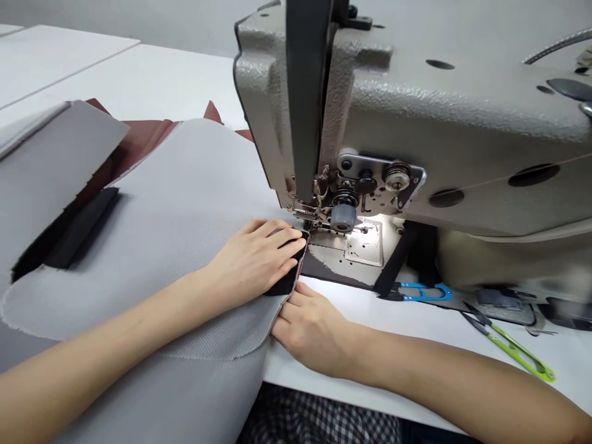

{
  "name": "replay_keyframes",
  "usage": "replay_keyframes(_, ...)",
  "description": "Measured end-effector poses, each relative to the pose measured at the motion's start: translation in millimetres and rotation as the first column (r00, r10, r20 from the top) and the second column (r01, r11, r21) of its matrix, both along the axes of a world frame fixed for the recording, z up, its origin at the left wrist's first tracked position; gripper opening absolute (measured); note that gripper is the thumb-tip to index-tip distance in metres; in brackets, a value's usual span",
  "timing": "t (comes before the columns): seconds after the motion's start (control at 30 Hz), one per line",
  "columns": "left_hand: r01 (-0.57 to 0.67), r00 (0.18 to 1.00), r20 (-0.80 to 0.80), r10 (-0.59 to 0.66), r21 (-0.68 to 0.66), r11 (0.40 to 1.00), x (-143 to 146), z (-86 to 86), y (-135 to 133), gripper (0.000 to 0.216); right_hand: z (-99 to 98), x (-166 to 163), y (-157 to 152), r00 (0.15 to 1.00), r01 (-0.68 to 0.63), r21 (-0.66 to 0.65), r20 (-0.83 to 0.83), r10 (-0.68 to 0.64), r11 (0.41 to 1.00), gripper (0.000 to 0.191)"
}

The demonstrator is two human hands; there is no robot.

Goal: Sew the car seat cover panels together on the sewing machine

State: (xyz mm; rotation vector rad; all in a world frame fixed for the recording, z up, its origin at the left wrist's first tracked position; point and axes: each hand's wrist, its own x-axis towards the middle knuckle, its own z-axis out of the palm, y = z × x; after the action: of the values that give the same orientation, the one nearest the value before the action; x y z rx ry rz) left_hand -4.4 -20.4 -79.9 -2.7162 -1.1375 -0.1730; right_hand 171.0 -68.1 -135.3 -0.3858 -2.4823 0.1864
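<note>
A large grey padded fabric panel (180,203) spreads under the head of a sewing machine (393,117), its right edge close to the presser foot (306,216). My left hand (254,256) lies flat on the panel, fingers stretched out over a small black fabric piece (283,285) at that edge. Just below, my right hand (314,330) has its curled fingers closed on the panel's edge; the fingertips are partly hidden beneath it. A thin reddish-brown layer shows along the edge beside the black piece. The needle cannot be made out clearly.
Blue thread snips (425,292) and green thread snips (513,351) lie right of the machine bed on the white table (342,302). A black strip (398,259) hangs by the bed. Reddish-brown material (143,139) and another black strip (86,231) lie left.
</note>
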Motion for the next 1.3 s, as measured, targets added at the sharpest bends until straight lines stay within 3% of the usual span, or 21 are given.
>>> replay_keyframes(0.5, -0.036, 0.999, 0.001, 0.036, -0.063, 0.997, 1.5, -1.2, 5.0, 0.025, 0.0, -2.4, 6.6, 1.000, -0.003, -0.003, -0.011, 0.003, 1.000, 0.025)
replay_keyframes(0.7, -0.060, 0.998, -0.014, 0.059, -0.085, 0.995, 2.8, 2.0, 2.3, 0.029, 23.1, 19.0, 4.1, 1.000, 0.002, -0.030, 0.014, -0.002, 1.000, 0.030)
replay_keyframes(0.8, -0.066, 0.998, -0.003, 0.066, -0.075, 0.995, 2.8, 1.1, 0.1, 0.039, 33.0, 52.6, 24.1, 0.971, 0.237, -0.034, -0.033, -0.238, 0.971, 0.023)
replay_keyframes(0.87, -0.058, 0.998, -0.001, 0.058, -0.070, 0.996, 2.7, -0.4, -0.8, 0.045, 31.9, 72.4, 45.4, 0.864, 0.503, 0.026, -0.005, -0.503, 0.864, 0.014)
replay_keyframes(0.93, -0.055, 0.998, -0.005, 0.055, -0.072, 0.996, 2.7, -2.0, -1.2, 0.047, 26.9, 83.8, 65.3, 0.771, 0.631, 0.064, 0.057, -0.635, 0.773, 0.012)
replay_keyframes(1.1, -0.073, 0.997, 0.000, 0.073, -0.074, 0.995, 2.5, -4.1, -2.0, 0.046, 20.7, 86.1, 82.2, 0.816, 0.577, -0.029, 0.072, -0.574, 0.816, 0.015)
replay_keyframes(1.3, -0.076, 0.997, -0.008, 0.075, -0.074, 0.994, 3.2, -3.2, -2.2, 0.047, 16.7, 87.5, 82.6, 0.820, 0.570, 0.004, 0.056, -0.570, 0.821, 0.016)
